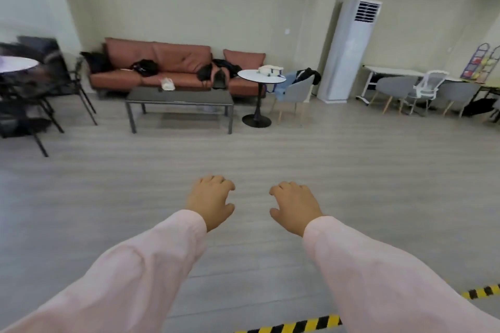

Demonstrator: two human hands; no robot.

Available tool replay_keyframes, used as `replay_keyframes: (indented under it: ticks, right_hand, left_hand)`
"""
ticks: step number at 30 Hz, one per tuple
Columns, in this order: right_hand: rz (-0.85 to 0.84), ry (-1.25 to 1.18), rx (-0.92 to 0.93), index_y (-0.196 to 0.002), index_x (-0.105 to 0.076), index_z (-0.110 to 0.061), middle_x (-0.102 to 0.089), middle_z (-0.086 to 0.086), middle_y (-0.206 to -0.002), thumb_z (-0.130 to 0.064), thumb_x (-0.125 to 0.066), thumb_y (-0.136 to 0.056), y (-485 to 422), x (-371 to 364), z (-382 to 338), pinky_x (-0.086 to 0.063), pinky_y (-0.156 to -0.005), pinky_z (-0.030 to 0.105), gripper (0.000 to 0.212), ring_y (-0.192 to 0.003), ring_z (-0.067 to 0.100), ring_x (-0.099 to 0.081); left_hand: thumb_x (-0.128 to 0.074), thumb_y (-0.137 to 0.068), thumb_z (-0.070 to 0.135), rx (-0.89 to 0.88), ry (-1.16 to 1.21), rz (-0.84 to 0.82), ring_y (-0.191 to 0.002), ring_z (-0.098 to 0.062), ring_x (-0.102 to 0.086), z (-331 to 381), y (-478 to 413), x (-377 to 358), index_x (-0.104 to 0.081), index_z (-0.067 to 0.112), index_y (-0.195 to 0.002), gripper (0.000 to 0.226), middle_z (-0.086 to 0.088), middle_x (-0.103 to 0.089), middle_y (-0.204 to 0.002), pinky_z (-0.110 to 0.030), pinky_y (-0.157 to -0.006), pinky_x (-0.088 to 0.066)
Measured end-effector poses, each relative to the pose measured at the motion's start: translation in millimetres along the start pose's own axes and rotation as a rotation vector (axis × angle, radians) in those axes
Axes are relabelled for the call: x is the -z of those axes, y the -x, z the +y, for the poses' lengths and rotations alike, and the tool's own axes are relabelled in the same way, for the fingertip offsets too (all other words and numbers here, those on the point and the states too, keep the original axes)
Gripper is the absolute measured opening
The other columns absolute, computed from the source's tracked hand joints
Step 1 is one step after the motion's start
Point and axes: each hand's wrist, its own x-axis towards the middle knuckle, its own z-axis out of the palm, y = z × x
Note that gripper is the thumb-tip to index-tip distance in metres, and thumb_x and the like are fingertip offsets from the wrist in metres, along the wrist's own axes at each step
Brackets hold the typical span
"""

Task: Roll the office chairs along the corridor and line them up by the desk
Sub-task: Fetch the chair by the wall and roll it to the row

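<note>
Both my arms, in pale pink sleeves, reach forward over bare grey floor. My left hand (211, 199) and my right hand (293, 204) hang side by side with loosely curled fingers and hold nothing. A white mesh office chair (428, 86) stands far off at the right, by a white desk (392, 71) against the wall. Grey shell chairs (396, 88) on wooden legs sit on either side of it. No chair is within reach of my hands.
A brown sofa (173, 67) with bags on it, a dark coffee table (178, 101) and a round white side table (261, 78) stand ahead. Black chairs (40, 105) crowd the left. A tall white air conditioner (349, 51) stands at the wall. Yellow-black tape (297, 326) marks the floor.
</note>
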Motion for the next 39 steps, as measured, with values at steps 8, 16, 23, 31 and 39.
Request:
replay_keyframes:
  ticks: [8,16,23,31,39]
  right_hand:
    - [-0.004,-0.027,0.426,-0.128,-0.049,-0.018,-0.052,0.004,-0.129,-0.032,-0.048,-0.091,-122,19,-255,-0.035,-0.098,0.036,0.039,-0.119,0.025,-0.047]
    - [0.03,-0.024,0.882,-0.125,-0.053,-0.017,-0.056,0.005,-0.126,-0.033,-0.05,-0.09,-165,33,-490,-0.04,-0.094,0.035,0.039,-0.114,0.026,-0.052]
    - [0.052,-0.08,1.197,-0.126,-0.052,-0.016,-0.058,0.005,-0.122,-0.032,-0.049,-0.092,-199,39,-671,-0.044,-0.092,0.036,0.038,-0.109,0.025,-0.055]
    - [0.105,-0.075,1.456,-0.127,-0.052,-0.017,-0.058,0.005,-0.122,-0.032,-0.048,-0.093,-260,66,-866,-0.04,-0.094,0.035,0.038,-0.111,0.025,-0.053]
    - [0.066,-0.078,1.693,-0.127,-0.053,-0.018,-0.058,0.003,-0.124,-0.033,-0.048,-0.091,-233,63,-1068,-0.039,-0.097,0.037,0.039,-0.113,0.024,-0.053]
  left_hand:
    - [-0.054,-0.085,0.037,0.459,-0.094,0.073,-0.126,-0.019,-0.036,-228,120,62,-0.045,0.026,-0.128,0.045,0.003,-0.046,-0.132,-0.031,-0.104,-0.025]
    - [-0.053,-0.086,0.037,0.902,-0.178,0.12,-0.125,-0.02,-0.037,-365,267,112,-0.046,0.026,-0.129,0.045,0.003,-0.045,-0.133,-0.033,-0.106,-0.025]
    - [-0.052,-0.088,0.037,1.231,-0.248,0.124,-0.124,-0.019,-0.039,-474,355,150,-0.045,0.026,-0.13,0.044,0.003,-0.046,-0.133,-0.031,-0.103,-0.029]
    - [-0.052,-0.087,0.037,1.493,-0.33,0.169,-0.124,-0.019,-0.04,-602,417,202,-0.047,0.025,-0.129,0.045,0.002,-0.05,-0.13,-0.03,-0.105,-0.026]
    - [-0.052,-0.087,0.037,1.72,-0.358,0.175,-0.124,-0.02,-0.039,-702,541,232,-0.048,0.024,-0.129,0.045,0.0,-0.049,-0.131,-0.03,-0.103,-0.026]
